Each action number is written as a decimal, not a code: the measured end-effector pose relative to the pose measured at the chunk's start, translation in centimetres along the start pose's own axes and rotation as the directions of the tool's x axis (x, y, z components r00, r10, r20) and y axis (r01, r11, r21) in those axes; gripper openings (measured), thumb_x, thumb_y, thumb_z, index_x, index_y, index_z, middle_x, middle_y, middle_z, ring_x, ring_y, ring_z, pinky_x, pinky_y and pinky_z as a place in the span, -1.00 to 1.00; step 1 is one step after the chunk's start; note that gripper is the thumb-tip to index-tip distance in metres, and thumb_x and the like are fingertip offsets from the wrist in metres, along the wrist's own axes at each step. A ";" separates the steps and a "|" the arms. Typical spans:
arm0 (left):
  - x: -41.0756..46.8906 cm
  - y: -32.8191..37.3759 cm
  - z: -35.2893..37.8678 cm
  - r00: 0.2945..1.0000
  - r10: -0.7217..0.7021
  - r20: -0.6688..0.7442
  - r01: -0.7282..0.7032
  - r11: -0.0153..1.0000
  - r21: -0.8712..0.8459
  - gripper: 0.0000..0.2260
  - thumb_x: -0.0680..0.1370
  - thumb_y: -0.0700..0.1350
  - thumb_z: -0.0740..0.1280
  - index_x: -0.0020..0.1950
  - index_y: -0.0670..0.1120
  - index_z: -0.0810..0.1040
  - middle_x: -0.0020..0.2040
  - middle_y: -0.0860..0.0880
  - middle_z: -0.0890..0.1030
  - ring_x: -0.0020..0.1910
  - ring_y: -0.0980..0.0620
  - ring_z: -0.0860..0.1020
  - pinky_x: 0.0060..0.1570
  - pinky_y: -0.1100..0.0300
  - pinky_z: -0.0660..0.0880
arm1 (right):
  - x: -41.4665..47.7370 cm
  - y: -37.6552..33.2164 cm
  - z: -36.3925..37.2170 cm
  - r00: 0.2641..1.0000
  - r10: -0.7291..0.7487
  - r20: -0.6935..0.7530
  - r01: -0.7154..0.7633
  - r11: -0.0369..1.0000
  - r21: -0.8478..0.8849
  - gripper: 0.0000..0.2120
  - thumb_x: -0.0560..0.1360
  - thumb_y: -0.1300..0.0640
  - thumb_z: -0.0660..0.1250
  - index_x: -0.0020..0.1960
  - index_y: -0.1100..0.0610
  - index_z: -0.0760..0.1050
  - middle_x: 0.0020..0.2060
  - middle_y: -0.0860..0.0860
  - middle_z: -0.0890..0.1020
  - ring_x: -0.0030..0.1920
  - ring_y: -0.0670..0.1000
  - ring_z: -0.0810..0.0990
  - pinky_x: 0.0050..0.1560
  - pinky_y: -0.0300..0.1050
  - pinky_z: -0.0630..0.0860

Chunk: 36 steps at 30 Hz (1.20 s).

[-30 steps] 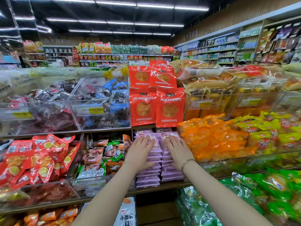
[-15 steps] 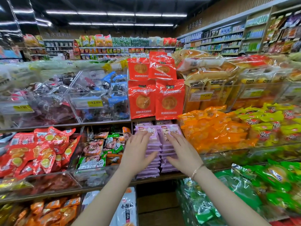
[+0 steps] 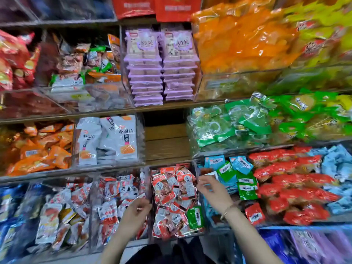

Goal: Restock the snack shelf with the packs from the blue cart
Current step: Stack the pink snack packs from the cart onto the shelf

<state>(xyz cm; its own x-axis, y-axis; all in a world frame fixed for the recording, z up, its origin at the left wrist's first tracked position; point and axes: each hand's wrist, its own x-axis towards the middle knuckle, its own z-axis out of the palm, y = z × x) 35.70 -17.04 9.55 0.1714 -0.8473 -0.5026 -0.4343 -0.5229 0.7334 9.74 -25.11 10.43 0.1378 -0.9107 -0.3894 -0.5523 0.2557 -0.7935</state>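
Item: left hand (image 3: 134,216), at 7 o'clock. I am holding it loosely curled above the bottom bins, gripping nothing that I can make out.

Item: right hand (image 3: 212,192), at 5 o'clock. I am reaching its fingertips toward a small pale pack (image 3: 209,175) at the bin edge. Blur is hiding whether I am pinching it, so I cannot tell.

Item: red-and-silver packs (image 3: 171,197), lying jumbled in the bin between my two hands.

Item: purple packs (image 3: 162,61), at 12 o'clock, sitting in two neat stacks side by side on the snack shelf (image 3: 165,143).

Item: blue cart (image 3: 285,228), at 4 o'clock, only its rim showing. Purplish cart packs (image 3: 308,242) are lying inside it, too blurred to read.

Handling note, my judgement: I am looking at turning next toward 4 o'clock for more stock. Doing it well is meaning lifting a few flat packs at a time, keeping their faces up and edges squared, and laying them onto the matching stacks without nudging the neighbouring bins.
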 end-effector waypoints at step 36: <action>-20.5 -12.3 21.8 0.932 -0.249 0.261 0.194 0.956 0.220 -0.90 0.56 -0.16 0.28 -0.16 -0.09 0.52 -0.11 -0.07 0.58 -0.10 -0.04 0.54 -0.17 0.18 0.37 | -31.4 32.0 -9.1 0.758 0.618 -0.208 -0.646 0.756 -0.106 -0.81 0.52 0.23 0.25 0.10 0.23 0.53 -0.09 0.19 0.63 -0.06 0.14 0.59 -0.11 -0.16 0.41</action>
<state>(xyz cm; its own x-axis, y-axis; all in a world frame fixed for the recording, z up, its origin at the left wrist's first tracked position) 18.29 8.77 0.88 0.0371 -0.6355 -0.7712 -0.5768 -0.6438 0.5028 -19.77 8.68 1.48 -0.4082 -0.5997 -0.6883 -0.5935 0.7472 -0.2990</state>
